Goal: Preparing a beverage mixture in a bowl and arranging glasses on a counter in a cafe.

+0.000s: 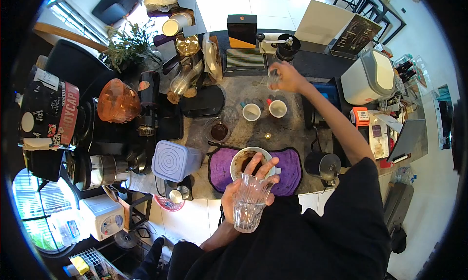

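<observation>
My left hand (231, 199) holds clear fluted glasses (249, 210), which look stacked one in another, above the near edge of the counter. Behind them a white cup (236, 162) with dark brown residue stands on a purple cloth (287, 170) with black trim. My right hand (287, 77) reaches to the far side of the counter, its fingers around a clear glass (273, 79). Two small white cups, one (251, 112) with a teal handle and one (278, 108) with a red handle, stand nearer to me than that hand. A glass vessel (219, 131) with dark liquid stands left of them.
A blue-lidded plastic container (175, 161) stands left of the cloth, a dark metal pitcher (323, 166) right of it. A black scale (203, 101) lies beyond the dark liquid. A hand grinder (288, 48) stands just beyond my right hand. A white bin (368, 77) is at the right.
</observation>
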Tool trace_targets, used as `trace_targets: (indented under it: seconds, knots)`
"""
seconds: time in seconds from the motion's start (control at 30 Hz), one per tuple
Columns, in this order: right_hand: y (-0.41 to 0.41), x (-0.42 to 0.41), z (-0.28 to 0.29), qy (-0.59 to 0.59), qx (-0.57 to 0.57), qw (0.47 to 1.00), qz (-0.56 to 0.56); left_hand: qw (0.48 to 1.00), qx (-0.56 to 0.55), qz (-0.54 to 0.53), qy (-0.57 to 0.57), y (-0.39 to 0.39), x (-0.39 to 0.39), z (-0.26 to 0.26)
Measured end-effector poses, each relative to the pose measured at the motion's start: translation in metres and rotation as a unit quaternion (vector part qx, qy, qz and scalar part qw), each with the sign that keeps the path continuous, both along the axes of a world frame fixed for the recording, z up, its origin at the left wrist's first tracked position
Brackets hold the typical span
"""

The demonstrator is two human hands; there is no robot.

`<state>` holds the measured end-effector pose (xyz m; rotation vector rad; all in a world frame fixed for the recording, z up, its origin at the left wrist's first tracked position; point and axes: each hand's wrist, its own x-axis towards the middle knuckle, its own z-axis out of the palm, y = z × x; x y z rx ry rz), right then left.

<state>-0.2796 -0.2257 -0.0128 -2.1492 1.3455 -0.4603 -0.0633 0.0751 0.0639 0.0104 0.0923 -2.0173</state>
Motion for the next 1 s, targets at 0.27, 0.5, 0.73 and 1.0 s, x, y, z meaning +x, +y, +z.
trace_targets:
  seconds: [0.27, 0.5, 0.73, 1.0]
  knots:
    - [-0.007, 0.0, -0.062, 0.14, 0.007, 0.986, -0.088, 1.0, 0.019, 0.007, 0.012, 0.007, 0.002, -0.004]
    - [-0.004, -0.002, -0.057, 0.156, -0.016, 0.985, -0.077, 0.999, -0.003, 0.027, -0.022, -0.015, 0.002, -0.005]
    - [0.092, 0.057, 0.099, -0.211, 0.088, 0.957, 0.179, 0.999, -0.005, 0.031, -0.012, -0.012, 0.005, -0.001]
    - [0.18, 0.078, 0.144, -0.167, 0.344, 0.802, 0.459, 0.971, 0.114, 0.039, -0.206, 0.028, 0.007, -0.017]
